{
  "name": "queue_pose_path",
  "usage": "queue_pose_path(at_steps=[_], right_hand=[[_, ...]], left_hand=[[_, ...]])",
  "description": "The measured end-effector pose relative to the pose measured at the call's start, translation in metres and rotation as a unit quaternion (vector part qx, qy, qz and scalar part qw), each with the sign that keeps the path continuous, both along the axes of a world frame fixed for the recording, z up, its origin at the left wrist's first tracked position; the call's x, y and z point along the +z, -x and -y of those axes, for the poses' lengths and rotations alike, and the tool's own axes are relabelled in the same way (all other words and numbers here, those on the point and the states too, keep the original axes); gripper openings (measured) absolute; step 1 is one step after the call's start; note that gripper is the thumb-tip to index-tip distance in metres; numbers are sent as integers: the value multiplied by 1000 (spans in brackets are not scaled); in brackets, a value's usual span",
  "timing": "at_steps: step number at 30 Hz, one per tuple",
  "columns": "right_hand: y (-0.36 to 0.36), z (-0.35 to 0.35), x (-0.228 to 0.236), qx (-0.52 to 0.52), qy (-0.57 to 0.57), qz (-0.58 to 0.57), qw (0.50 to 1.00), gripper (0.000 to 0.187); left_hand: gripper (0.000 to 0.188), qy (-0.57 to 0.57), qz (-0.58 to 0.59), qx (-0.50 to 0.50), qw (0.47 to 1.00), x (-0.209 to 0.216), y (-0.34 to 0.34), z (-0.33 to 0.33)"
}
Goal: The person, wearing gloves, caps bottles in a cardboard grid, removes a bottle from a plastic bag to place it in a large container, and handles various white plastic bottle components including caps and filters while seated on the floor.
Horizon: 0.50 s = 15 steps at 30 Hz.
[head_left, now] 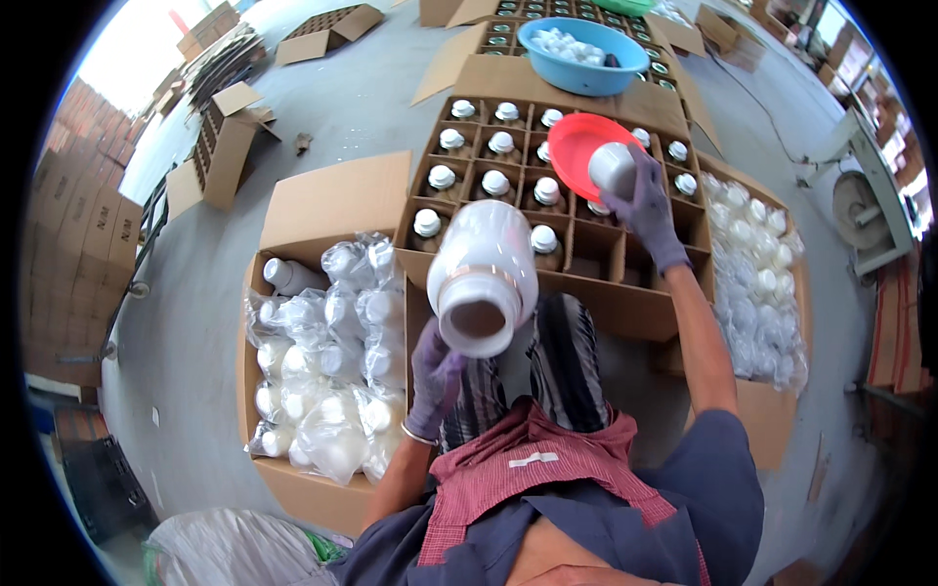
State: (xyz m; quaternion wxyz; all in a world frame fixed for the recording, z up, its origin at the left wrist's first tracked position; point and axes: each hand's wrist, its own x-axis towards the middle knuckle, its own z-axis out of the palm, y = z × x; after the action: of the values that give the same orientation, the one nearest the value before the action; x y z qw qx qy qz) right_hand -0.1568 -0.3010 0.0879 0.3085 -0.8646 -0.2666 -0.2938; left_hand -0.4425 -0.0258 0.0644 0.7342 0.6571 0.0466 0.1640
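My gloved left hand [435, 376] is wrapped round the underside of a big white bottle [486, 244]. The bottle is tilted, with its uncapped, wide mouth facing me. Over on the right, my gloved right hand [650, 215] grips a white cup-shaped piece [614, 168] at the edge of a red bowl [572, 146]. The bowl rests on a cardboard box [625, 311] with dividers, where bottles with white caps [495, 183] stand upright in many compartments. Some compartments near my right wrist hold no bottle. What the red bowl contains is hidden from me.
A carton of plastic-wrapped white bottles [332, 322] lies open on my left, another such carton [747, 254] on my right. Behind the divided box, a blue basin [583, 76] of small white pieces sits on more boxed bottles. A grey machine [865, 195] stands far right.
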Motion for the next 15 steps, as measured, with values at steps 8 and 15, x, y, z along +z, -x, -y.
queue_pose_path(at_steps=[8,15], right_hand=[[111,-37,-11,327,-162,-340,867,59],[236,-66,-22,272,-52,-59,959,41]], left_hand=[[26,-48,-201,-134,969,-29,77,7],[43,107,-144,-72,981,2,1,17]])
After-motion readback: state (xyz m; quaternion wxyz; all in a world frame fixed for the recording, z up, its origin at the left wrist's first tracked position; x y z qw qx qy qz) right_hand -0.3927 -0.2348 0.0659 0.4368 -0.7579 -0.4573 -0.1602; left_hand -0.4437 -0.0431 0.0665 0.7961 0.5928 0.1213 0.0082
